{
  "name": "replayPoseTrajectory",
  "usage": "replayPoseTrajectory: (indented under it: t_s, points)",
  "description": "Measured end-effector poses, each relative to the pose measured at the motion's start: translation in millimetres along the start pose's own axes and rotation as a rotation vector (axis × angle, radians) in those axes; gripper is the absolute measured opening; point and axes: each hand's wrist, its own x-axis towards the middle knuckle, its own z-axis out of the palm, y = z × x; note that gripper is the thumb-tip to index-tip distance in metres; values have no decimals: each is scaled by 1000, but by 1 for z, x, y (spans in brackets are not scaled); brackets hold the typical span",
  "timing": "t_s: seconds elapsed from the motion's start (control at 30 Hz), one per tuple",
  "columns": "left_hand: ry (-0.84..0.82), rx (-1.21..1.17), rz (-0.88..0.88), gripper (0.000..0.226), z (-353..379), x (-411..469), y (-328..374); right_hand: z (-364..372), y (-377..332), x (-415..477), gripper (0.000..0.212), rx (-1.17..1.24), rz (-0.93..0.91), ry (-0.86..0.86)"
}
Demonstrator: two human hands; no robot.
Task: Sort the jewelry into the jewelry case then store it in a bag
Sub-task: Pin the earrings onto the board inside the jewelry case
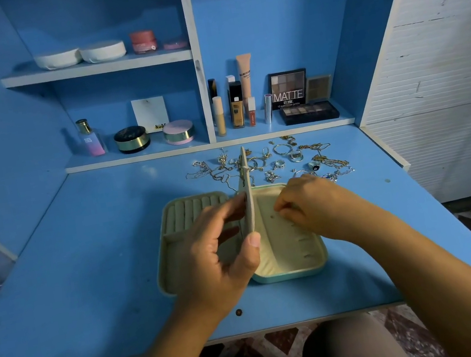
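Now | step: sorting, early | left hand (218, 252) pinches middle flap (250, 207) upright | right hand (310, 206) curled on right panel (284, 251), grip unclear, maybe an earring | jewelry (275, 160) heaped just behind open jewelry case (291, 275) | next: careful pick from tangle

A blue desk (86, 265) bears an open jewelry case (290, 250) and loose jewelry (286, 157).
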Motion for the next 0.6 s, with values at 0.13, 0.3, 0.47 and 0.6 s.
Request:
replayPoseTrajectory:
  t_s: [0.13, 0.3, 0.47, 0.6]
  points:
    - [3, 17, 14, 43, 0, 0, 0, 0, -7, 2, 20, 15, -28, -3]
    - [-2, 4, -9, 43, -1, 0, 0, 5, -9, 5, 18, -12, -55, 60]
    - [-7, -5, -15, 43, 0, 0, -1, 10, -11, 7, 20, -55, -59, 85]
    - [-1, -3, -18, 43, -1, 0, -3, 8, -21, 1, 8, 167, 3, 238]
